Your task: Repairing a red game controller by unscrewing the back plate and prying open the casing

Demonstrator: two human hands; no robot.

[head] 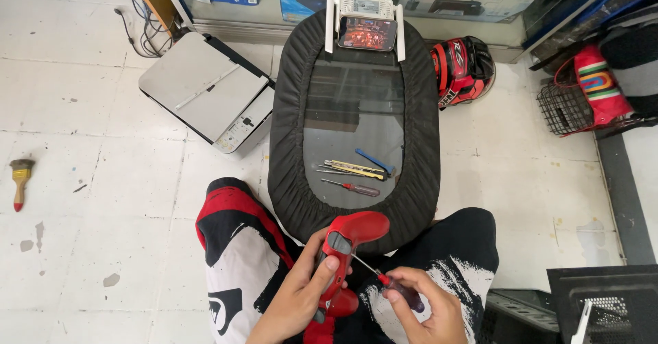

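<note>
My left hand (305,292) grips the red game controller (346,258), my right hand (421,310) grips the screwdriver (387,282) against it

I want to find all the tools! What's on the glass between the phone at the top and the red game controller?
In the head view, between the phone and red game controller lie a red-handled screwdriver, a yellow utility knife and a blue-handled tool on the glass table.

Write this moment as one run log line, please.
left hand: holds red game controller | right hand: holds small screwdriver, tip at controller | nearby: oval glass table, tools on it
</note>
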